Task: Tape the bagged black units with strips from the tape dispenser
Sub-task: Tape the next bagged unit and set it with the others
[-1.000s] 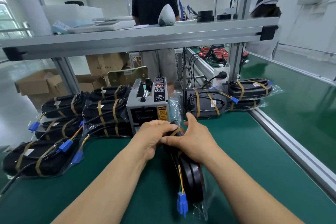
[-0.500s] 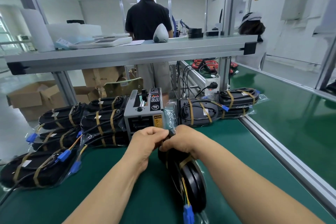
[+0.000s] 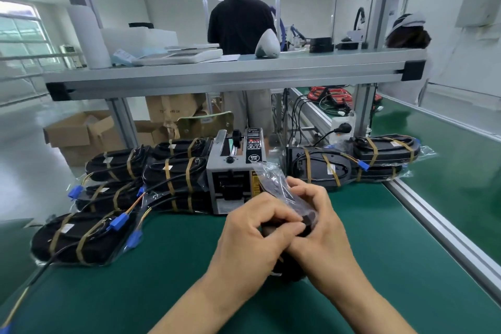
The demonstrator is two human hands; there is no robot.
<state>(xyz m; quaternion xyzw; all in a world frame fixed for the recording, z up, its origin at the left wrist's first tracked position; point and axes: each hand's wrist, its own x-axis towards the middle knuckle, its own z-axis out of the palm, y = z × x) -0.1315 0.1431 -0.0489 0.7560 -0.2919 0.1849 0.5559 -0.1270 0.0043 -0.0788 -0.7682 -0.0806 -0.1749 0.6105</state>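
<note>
snugly, left hand (image 3: 252,238) and right hand (image 3: 324,230) fingers (image 3: 282,215) enclose the bagged unit (image 3: 310,216).

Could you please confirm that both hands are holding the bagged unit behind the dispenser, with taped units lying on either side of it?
Not quite. The head view shows the left hand and right hand holding the bagged unit in front of the dispenser, on the person's side, not behind it. The taped units do lie on either side of it.

ahead: tape dispenser (image 3: 233,176) blocks my reach | left: taped units (image 3: 173,175) crowd the mat (image 3: 379,230) | right: I pass freely up to the rail (image 3: 433,228)
</note>
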